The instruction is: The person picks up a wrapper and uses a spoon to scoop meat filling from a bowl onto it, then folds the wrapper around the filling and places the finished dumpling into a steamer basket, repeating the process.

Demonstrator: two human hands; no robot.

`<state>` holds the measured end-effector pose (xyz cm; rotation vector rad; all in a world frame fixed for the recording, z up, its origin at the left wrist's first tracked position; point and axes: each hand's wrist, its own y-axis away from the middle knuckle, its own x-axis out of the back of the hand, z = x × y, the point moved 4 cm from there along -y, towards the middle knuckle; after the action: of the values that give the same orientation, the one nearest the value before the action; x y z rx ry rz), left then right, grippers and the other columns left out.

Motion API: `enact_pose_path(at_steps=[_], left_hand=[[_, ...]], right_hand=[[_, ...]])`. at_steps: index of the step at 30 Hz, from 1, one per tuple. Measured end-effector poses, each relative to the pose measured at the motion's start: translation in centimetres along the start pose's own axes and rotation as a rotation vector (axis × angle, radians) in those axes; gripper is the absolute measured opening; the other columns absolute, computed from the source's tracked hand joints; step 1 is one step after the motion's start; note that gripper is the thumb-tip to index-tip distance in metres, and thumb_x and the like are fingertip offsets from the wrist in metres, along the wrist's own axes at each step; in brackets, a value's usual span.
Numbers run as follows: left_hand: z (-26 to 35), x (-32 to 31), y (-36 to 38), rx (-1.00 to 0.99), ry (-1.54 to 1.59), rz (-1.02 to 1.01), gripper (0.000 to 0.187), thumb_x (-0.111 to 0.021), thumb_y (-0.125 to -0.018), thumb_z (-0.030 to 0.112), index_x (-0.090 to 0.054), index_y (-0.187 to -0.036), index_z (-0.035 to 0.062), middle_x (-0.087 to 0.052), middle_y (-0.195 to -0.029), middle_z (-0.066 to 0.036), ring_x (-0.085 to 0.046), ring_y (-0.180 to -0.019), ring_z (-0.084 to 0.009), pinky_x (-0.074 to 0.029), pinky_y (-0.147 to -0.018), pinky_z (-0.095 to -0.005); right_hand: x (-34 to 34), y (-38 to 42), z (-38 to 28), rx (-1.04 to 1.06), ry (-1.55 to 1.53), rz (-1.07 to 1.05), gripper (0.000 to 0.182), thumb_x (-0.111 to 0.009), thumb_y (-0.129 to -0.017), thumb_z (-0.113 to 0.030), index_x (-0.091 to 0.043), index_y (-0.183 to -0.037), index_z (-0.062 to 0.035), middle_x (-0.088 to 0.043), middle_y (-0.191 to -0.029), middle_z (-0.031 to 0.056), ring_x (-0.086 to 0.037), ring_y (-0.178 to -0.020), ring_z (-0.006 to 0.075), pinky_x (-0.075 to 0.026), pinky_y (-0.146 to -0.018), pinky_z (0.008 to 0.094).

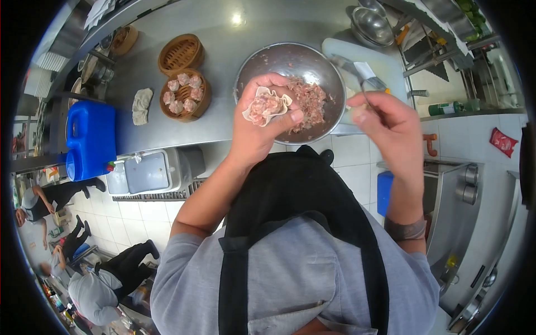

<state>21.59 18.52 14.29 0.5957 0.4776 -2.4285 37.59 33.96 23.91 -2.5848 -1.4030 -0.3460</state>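
Note:
My left hand (251,137) cups an open-topped dumpling (265,107), a thin pale wrapper with frilled edges around pink minced meat. Below it stands a wide metal bowl (265,62) with minced filling (310,103) heaped toward its right side. Over the bowl's right edge, my right hand (393,123) is closed on a slim metal utensil (364,86); its working end is hard to make out. Left of the bowl, a round bamboo steamer (195,115) holds several filled dumplings (175,106). A second bamboo steamer (181,51) sits behind it with its slatted base showing.
A white cutting board (388,62) lies right of the bowl, with a broad blade (343,62) on it. Metal bowls (373,27) stand beyond. A folded cloth (142,106) and a blue jug (92,134) are at left. Co-workers (97,290) are at lower left.

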Motion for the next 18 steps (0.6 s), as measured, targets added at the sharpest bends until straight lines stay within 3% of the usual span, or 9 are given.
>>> enact_pose_path(at_steps=[3, 7, 9, 13, 15, 18], left_hand=[[0.3, -0.4, 0.1, 0.01, -0.188, -0.026, 0.055, -0.08, -0.087, -0.006, -0.05, -0.133, 0.0031, -0.066, -0.102, -0.002, -0.065, -0.098, -0.0101, -0.055, -0.089, -0.0287], [0.8, -1.4, 0.5, 0.009, -0.192, -0.02, 0.054, -0.081, -0.088, -0.003, -0.051, -0.132, 0.0037, -0.067, -0.103, -0.002, -0.066, -0.1, -0.0092, -0.055, -0.091, -0.0283], [0.6, -1.4, 0.5, 0.068, -0.208, -0.062, 0.055, -0.083, -0.087, -0.001, -0.053, -0.133, 0.005, -0.068, -0.108, -0.002, -0.065, -0.103, -0.0085, -0.054, -0.093, -0.0276], [0.2, -1.0, 0.8, 0.096, -0.207, -0.07, 0.057, -0.085, -0.086, 0.001, -0.055, -0.134, 0.0057, -0.068, -0.11, -0.001, -0.065, -0.104, -0.0095, -0.053, -0.095, -0.0279], [0.4, -1.0, 0.8, 0.051, -0.379, -0.099, 0.057, -0.082, -0.086, -0.005, -0.054, -0.135, 0.0024, -0.069, -0.112, -0.003, -0.067, -0.106, -0.0097, -0.056, -0.091, -0.0272], [0.4, -0.8, 1.1, 0.047, -0.378, -0.096, 0.056, -0.083, -0.085, -0.004, -0.056, -0.134, 0.0027, -0.069, -0.112, -0.002, -0.066, -0.106, -0.0095, -0.056, -0.091, -0.0275]], right_hand=[[-2.6, -1.0, 0.6, -0.07, -0.093, -0.069, 0.016, -0.078, -0.093, -0.006, -0.075, -0.108, -0.0022, -0.047, -0.072, -0.0109, -0.038, -0.066, -0.0002, -0.034, -0.057, 0.0203], [-4.8, -1.5, 0.1, -0.072, -0.059, -0.133, 0.014, -0.077, -0.094, -0.008, -0.074, -0.106, -0.0008, -0.045, -0.069, -0.0096, -0.039, -0.065, 0.001, -0.036, -0.057, 0.0221], [-5.0, -1.7, 0.6, 0.029, 0.107, -0.133, 0.016, -0.078, -0.09, -0.002, -0.075, -0.106, -0.0008, -0.032, -0.072, -0.0104, -0.033, -0.066, 0.0025, -0.032, -0.059, 0.0226], [-5.2, -1.9, 0.5, 0.105, 0.173, -0.127, 0.009, -0.077, -0.09, -0.002, -0.075, -0.099, -0.0011, -0.03, -0.07, -0.01, -0.032, -0.065, 0.0022, -0.031, -0.058, 0.0225], [-5.2, -1.8, 0.3, -0.072, 0.03, -0.185, 0.007, -0.077, -0.09, -0.004, -0.075, -0.096, -0.0006, -0.033, -0.069, -0.0104, -0.033, -0.065, 0.0019, -0.031, -0.058, 0.023], [-5.3, -1.7, -0.3, -0.183, 0.004, -0.207, 0.007, -0.076, -0.091, -0.005, -0.073, -0.093, 0.0004, -0.038, -0.068, -0.0102, -0.034, -0.065, 0.0015, -0.032, -0.057, 0.023]])
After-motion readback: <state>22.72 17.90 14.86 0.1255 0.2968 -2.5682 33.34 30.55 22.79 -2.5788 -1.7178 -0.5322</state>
